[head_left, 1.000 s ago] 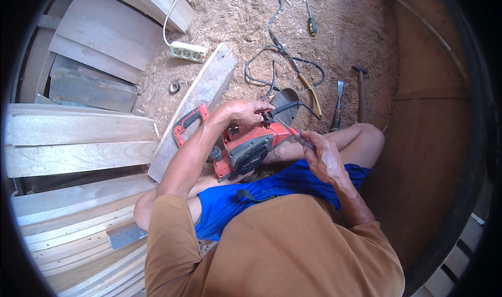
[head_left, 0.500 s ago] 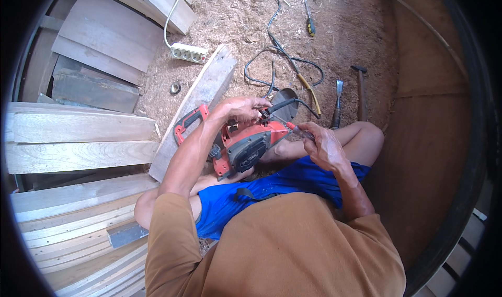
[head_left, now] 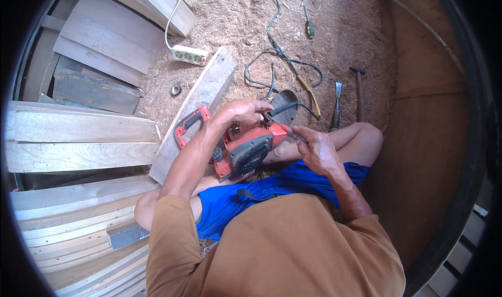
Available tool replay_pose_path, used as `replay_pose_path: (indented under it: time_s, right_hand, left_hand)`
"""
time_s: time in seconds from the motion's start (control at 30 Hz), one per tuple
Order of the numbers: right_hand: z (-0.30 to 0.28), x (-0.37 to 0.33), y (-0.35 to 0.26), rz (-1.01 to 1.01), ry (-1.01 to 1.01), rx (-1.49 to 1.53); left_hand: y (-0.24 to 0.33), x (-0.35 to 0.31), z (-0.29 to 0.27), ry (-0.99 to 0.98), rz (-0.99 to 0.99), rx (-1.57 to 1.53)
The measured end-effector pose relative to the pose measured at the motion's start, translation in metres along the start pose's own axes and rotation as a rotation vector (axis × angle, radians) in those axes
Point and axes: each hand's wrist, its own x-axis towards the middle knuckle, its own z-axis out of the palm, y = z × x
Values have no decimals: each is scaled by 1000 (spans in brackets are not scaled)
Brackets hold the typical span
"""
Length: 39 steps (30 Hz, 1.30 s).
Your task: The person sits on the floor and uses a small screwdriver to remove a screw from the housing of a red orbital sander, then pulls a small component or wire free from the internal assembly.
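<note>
A red and black electric planer (head_left: 251,151) lies on its side across my lower legs, its red handle pointing left. My left hand (head_left: 243,112) reaches over it and pinches the black power cord (head_left: 285,108) where it enters the housing. Small parts under those fingers are hidden. In my right hand (head_left: 318,151) is a screwdriver (head_left: 294,133) with a red and dark handle. Its thin shaft points up and left to the cord end of the planer, close to my left fingertips; the tip cannot be made out.
A dark round disc (head_left: 288,99) lies behind the cord. A wooden beam (head_left: 206,90) slants beside the planer. On the sawdust are a chisel (head_left: 337,106), a hammer (head_left: 361,95), another screwdriver (head_left: 309,27), a tape roll (head_left: 175,90) and a power strip (head_left: 189,55). Stacked boards (head_left: 83,129) fill the left.
My right hand has moved slightly left, bringing the screwdriver closer to my left fingers. The cord's end by the planer has shifted a little. My left hand stays at the same spot.
</note>
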Motion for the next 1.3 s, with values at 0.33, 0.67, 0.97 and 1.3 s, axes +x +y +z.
replay_pose_path:
  time_s: [0.33, 0.67, 0.97, 1.3]
  right_hand:
    - [-3, 1, -7, -93, 47, -26]
    - [5, -3, -8, -54, 42, 6]
    - [6, -11, -3, 81, 12, 8]
    - [4, -9, -10, 119, -69, -10]
  left_hand:
    - [4, -1, 3, 11, -22, -25]
    - [41, -23, -14, 56, -131, 43]
    - [25, -10, -19, -50, 36, 132]
    - [31, -18, -17, -71, -166, -287]
